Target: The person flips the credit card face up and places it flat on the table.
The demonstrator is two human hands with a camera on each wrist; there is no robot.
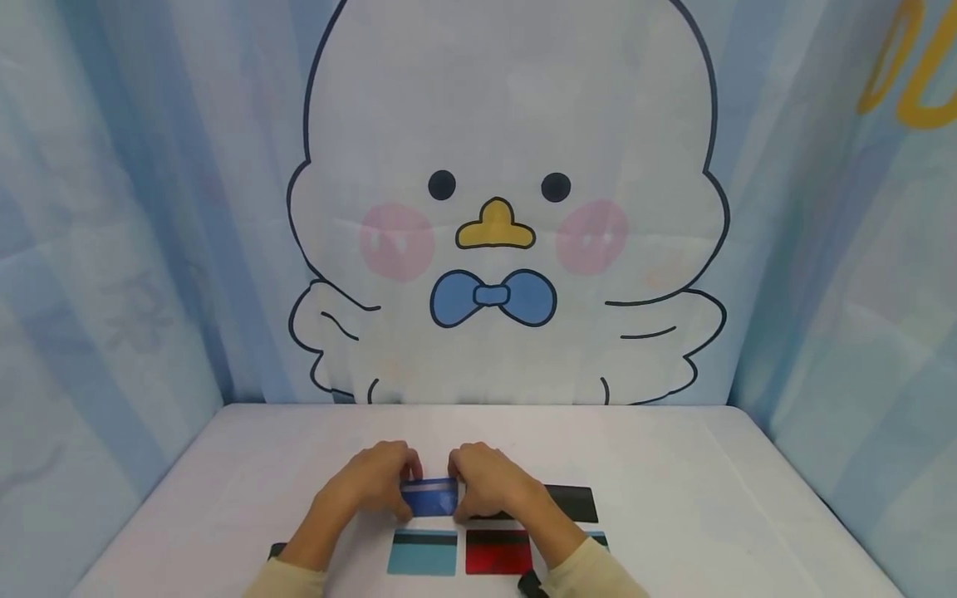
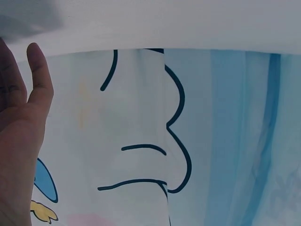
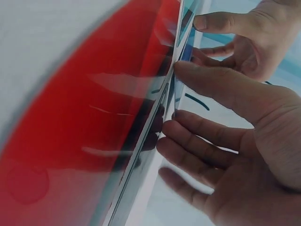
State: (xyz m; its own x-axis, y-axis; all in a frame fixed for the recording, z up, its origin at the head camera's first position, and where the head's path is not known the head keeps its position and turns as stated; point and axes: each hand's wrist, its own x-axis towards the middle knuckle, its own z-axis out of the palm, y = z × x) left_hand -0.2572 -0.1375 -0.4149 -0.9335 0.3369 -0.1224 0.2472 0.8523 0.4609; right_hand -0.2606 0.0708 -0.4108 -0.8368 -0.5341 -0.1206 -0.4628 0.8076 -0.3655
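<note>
Curtain (image 1: 508, 108), pale blue with a big bird drawing, fills the back and sides. White table (image 1: 695, 490) in front. Two sleeves (image 1: 292, 580) come in at the lower edge. Left hand (image 1: 374, 480) and right hand (image 1: 486, 480) face each other, each in a narrow pinch, thumb low and fingers high, on opposite short ends of a blue card (image 1: 429, 500); card sits between them, mid-table. Cannot tell whether it is raised.

Black card (image 1: 574, 503) lies at right, partly covered by right hand and wrist. Light-blue card (image 1: 422, 555) and red card (image 1: 497, 552) lie side by side, nearer the person, directly on the table. Right forearm hides most of another card (image 1: 601, 538).

Right wrist view adds finger reflections in the red card's gloss and right thumb apart from fingertips across the blue card's end. Left wrist view gives left hand's palm side at its edge, plus the curtain's drawn wing.
</note>
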